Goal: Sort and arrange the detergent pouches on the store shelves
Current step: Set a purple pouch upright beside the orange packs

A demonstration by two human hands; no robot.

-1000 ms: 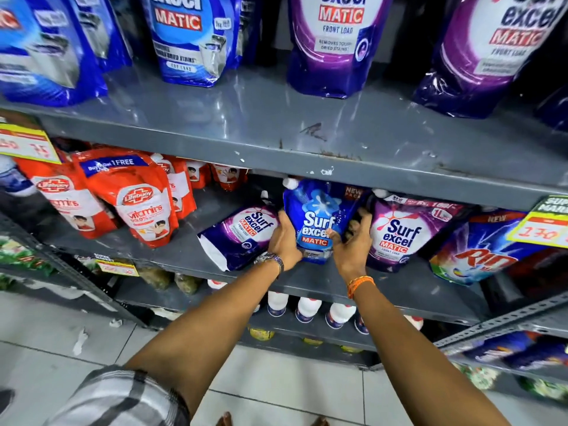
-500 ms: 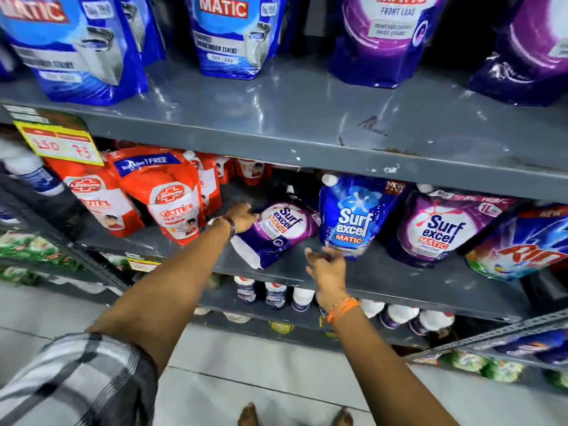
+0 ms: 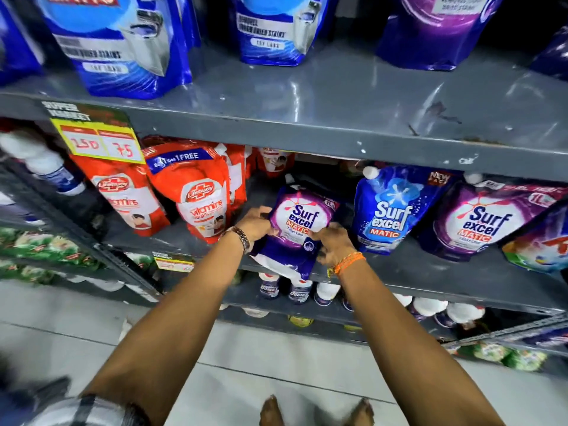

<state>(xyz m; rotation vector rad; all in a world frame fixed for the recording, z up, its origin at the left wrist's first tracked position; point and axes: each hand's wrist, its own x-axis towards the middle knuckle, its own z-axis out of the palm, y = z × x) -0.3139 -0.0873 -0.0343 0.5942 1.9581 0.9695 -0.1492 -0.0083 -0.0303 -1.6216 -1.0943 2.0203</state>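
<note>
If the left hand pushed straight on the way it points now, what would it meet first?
The left hand points up and right, already gripping the purple Surf Excel pouch on its left edge, so it would press into that pouch first. Beyond it probably stands the blue Surf Excel pouch, though depth is unclear.

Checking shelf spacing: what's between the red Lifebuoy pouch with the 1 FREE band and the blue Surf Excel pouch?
Head view: a purple Surf Excel Matic pouch, gripped by the left hand and right hand. Bare shelf either side.
</note>
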